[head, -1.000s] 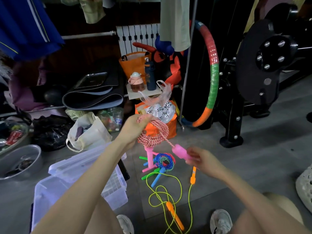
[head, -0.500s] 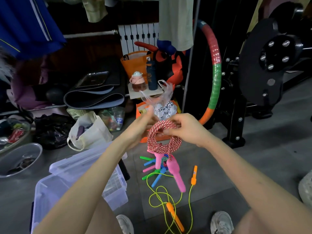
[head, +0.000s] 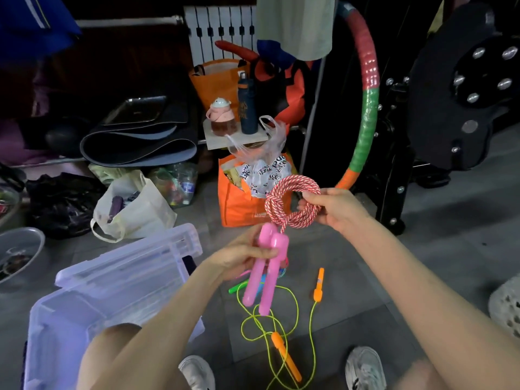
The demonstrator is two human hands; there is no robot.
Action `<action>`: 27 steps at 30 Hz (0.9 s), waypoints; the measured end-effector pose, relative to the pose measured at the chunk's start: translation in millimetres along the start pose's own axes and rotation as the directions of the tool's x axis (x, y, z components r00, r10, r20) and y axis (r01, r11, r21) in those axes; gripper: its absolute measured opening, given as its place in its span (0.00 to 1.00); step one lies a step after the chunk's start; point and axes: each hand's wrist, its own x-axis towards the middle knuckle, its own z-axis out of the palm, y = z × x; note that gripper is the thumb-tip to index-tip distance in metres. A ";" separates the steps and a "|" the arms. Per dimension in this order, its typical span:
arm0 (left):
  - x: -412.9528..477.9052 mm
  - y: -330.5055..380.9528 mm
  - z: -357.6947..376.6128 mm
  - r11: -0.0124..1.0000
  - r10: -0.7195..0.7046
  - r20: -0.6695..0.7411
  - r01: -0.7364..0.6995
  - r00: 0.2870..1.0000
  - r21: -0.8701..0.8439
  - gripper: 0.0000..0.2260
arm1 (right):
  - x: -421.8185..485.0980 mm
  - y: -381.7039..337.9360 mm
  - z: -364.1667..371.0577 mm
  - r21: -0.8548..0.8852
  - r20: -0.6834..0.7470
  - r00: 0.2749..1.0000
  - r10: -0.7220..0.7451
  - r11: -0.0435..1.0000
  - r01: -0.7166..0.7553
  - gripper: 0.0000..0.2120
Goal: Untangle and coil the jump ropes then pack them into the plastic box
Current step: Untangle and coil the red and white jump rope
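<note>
A: What is seen nearest, low in the view?

B: Two pale shoes (head: 197, 372) are seen at the bottom edge, with a bare knee at lower left. Between the shoes a yellow-green rope (head: 254, 323) is left loose on the grey floor, its orange handles (head: 286, 357) lying apart. The open plastic box (head: 70, 313) is set at lower left, its clear lid (head: 126, 263) propped behind it.

A: And the rope being worked?

B: It is held in the air above the floor rope, just right of the box. The two pink handles (head: 266, 274) are pinched together in the left hand (head: 239, 257), fingers closed around their upper ends. Their long axis is nearly upright, slightly tilted, with the free ends pointed down toward the floor. The red-and-white coil (head: 292, 201) is gripped on its right side by the right hand (head: 334, 209), thumb through the ring. The ring is faced toward the camera, and a short length of rope is run from it down to the handles.

A: What is crowded around farther off?

B: Green and blue handles are partly hidden behind the pink ones. An orange bag (head: 239, 204) topped with a plastic bag is stood just behind the coil. A cream tote (head: 135, 209) and rolled mats (head: 140, 142) are found to the left, a striped hoop (head: 365, 108) and black gym machine (head: 461, 102) to the right.
</note>
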 end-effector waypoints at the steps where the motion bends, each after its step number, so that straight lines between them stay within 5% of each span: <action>1: 3.5 -4.4 -5.2 0.998 -0.016 -0.052 0.019 0.999 0.054 0.22 | 9.8 9.1 -1.5 0.001 -0.021 1.000 0.022 1.000 -0.022 0.05; 6: 27.5 -33.8 -55.1 0.961 -0.037 -0.209 0.092 0.977 0.262 0.21 | 60.8 65.7 -16.8 0.025 -0.111 0.982 0.152 0.988 -0.150 0.05; 9: 51.4 -51.7 -89.6 0.728 -0.022 -0.264 0.197 0.964 0.657 0.26 | 89.9 115.2 -20.6 -0.042 -0.138 0.956 0.258 0.963 -0.266 0.05; 11: 72.3 -65.4 -114.3 0.594 -0.032 -0.263 0.229 0.964 0.771 0.29 | 113.4 150.6 -20.8 -0.056 -0.161 0.929 0.332 0.937 -0.344 0.06; 15: 122.2 -104.3 -167.2 0.506 -0.066 -0.300 0.291 0.952 0.812 0.30 | 168.9 212.8 -22.3 -0.047 -0.130 0.903 0.409 0.908 -0.417 0.07; 21: 184.1 -193.0 -235.0 0.481 -0.083 -0.400 0.388 0.913 0.786 0.25 | 252.4 305.2 -25.6 -0.185 -0.227 0.926 0.301 0.920 -0.345 0.24; 27: 220.4 -255.5 -273.7 0.414 -0.148 -0.478 0.493 0.866 0.765 0.29 | 308.6 380.3 -28.0 -0.530 -0.247 0.951 0.188 0.795 -0.294 0.14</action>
